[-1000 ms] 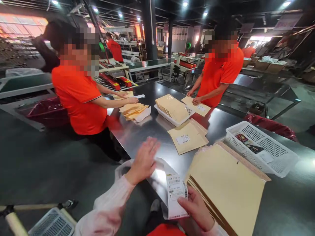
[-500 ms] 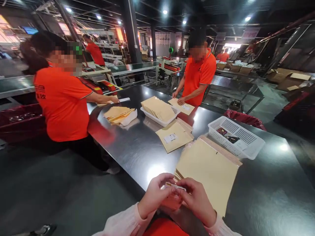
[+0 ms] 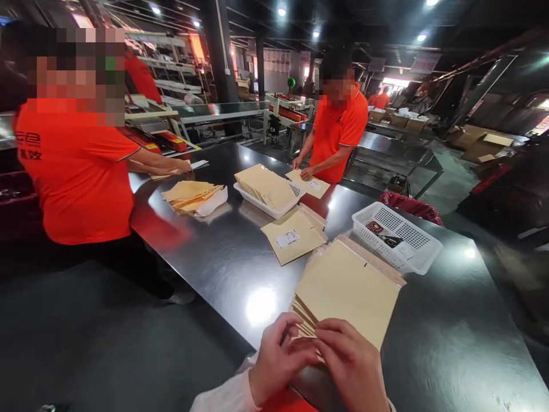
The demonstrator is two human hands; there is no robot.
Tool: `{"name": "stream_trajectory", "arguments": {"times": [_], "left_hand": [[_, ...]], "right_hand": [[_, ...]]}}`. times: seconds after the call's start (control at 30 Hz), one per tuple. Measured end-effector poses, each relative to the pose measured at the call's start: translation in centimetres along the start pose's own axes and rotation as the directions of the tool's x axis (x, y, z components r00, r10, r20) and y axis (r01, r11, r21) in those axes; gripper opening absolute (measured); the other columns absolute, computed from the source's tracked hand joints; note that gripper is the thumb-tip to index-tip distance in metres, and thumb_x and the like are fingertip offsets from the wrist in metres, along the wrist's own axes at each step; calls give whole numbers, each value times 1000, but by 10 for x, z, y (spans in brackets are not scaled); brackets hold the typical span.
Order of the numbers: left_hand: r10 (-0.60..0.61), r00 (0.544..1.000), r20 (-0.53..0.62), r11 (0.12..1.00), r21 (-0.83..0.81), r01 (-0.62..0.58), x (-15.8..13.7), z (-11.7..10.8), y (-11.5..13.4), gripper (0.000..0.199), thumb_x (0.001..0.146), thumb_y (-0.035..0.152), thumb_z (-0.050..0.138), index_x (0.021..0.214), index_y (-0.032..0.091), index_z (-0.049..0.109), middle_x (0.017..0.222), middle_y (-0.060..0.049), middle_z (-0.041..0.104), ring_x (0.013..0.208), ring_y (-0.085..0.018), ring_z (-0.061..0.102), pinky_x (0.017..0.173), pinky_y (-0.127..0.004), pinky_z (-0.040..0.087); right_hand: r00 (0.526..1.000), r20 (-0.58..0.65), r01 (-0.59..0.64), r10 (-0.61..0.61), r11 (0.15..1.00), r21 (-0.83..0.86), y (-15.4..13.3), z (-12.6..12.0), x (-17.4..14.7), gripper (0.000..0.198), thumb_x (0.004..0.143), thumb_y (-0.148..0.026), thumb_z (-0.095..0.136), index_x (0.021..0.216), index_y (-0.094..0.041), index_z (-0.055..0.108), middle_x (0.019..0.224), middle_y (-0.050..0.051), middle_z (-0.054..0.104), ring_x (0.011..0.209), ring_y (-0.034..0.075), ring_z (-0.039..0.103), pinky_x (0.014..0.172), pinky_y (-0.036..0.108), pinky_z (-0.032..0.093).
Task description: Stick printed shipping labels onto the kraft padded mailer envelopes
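- At the far left a co-worker in an orange shirt [image 3: 77, 171] leans over the steel table [image 3: 223, 257], one arm stretched out so the hand lands on papers at the table's far edge; the reach keeps the body clear of the work surface.
- Just beside that arm lies a loose heap of kraft envelopes [image 3: 189, 194] on a white wrapper, fanned rather than squared, which looks like a pile being picked from.
- Near the table's middle a white tray [image 3: 257, 203] holds envelopes stood on edge and leaning, a way of keeping them easy to flick through.
- In front of it a few labelled envelopes [image 3: 294, 236] lie flat, label side up, so the print can be read.
- At the near edge the left hand [image 3: 277, 360] and the right hand [image 3: 351, 366] meet, fingers curled inward and pinching something small between them; what it is I cannot tell, the fingers hide it.
- The hands touch the near corner of the big stack of blank envelopes [image 3: 347, 286], set at an angle with its corner toward the wearer, within easy reach.
- Behind, a second co-worker [image 3: 337, 137] presses both hands on a flat envelope.
- To the right a white mesh basket [image 3: 397, 237] holds a few small dark cards, just beside the stack.
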State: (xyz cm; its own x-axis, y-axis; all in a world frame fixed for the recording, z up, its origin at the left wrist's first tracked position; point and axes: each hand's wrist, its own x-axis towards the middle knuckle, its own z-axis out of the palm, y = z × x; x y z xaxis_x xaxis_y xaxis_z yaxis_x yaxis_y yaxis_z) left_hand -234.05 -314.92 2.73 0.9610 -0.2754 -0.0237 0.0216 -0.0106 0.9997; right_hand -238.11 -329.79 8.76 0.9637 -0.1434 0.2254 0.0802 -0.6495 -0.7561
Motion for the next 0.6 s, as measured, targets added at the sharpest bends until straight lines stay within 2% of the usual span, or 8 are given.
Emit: {"name": "stream_trajectory", "arguments": {"times": [0.07,0.13,0.17,0.23,0.33,0.4,0.43,0.6], "left_hand": [[21,984,175,1000,13,-23,-1,4,-1,27,64,26,76,89,21,68,76,-1,61,70,-17,56,64,-28,47],[64,951,302,997,21,-73,-3,10,-3,13,74,23,67,86,23,72,85,-5,67,83,-21,61,78,-32,49],[55,934,354,999,-18,-52,-3,13,-4,11,77,25,64,83,23,73,87,-6,69,86,-22,61,82,-33,49],[-25,877,479,981,-157,114,-2,14,-10,16,80,31,64,86,21,75,88,-6,71,87,-22,63,84,-35,50],[-135,674,726,854,-260,451,7,5,-21,41,66,40,79,99,17,75,93,-6,73,87,-22,66,81,-32,51],[-170,550,818,793,-218,569,18,-5,-27,53,56,39,86,103,17,75,96,-6,74,88,-21,67,80,-29,51],[-189,523,831,780,-197,594,23,-10,-29,54,54,37,87,103,17,76,96,-6,74,88,-20,68,80,-28,51],[-333,561,758,767,-128,629,28,-19,-54,52,44,22,85,96,20,78,92,-3,75,82,-21,68,75,-29,52]], "right_hand": [[994,-76,75,-79,996,-50,-5,-11,-7,13,83,-35,65,87,-36,77,94,5,72,81,25,67,70,37,53],[982,-100,148,-162,980,-136,-11,-25,-11,15,83,-34,66,92,-41,76,97,4,71,83,25,66,70,38,52],[977,-100,170,-190,969,-177,-14,-32,-11,15,83,-34,67,92,-42,76,97,4,71,85,26,65,72,39,52],[981,-102,137,-162,967,-216,-16,-46,-2,10,81,-39,68,84,-41,77,97,5,71,86,27,64,76,42,50],[990,-112,-97,83,987,-127,2,-60,29,18,75,-49,69,69,-34,77,98,7,69,89,29,62,81,45,48],[955,-147,-270,259,961,-60,31,-62,55,23,70,-50,70,65,-28,76,102,9,67,94,29,61,86,45,46],[930,-179,-336,322,941,-49,49,-60,67,23,68,-48,70,65,-25,76,104,10,66,96,29,61,89,45,45],[795,-348,-592,496,758,-273,131,-34,94,22,74,-43,66,75,-23,77,116,9,61,110,31,53,94,50,39]]}}
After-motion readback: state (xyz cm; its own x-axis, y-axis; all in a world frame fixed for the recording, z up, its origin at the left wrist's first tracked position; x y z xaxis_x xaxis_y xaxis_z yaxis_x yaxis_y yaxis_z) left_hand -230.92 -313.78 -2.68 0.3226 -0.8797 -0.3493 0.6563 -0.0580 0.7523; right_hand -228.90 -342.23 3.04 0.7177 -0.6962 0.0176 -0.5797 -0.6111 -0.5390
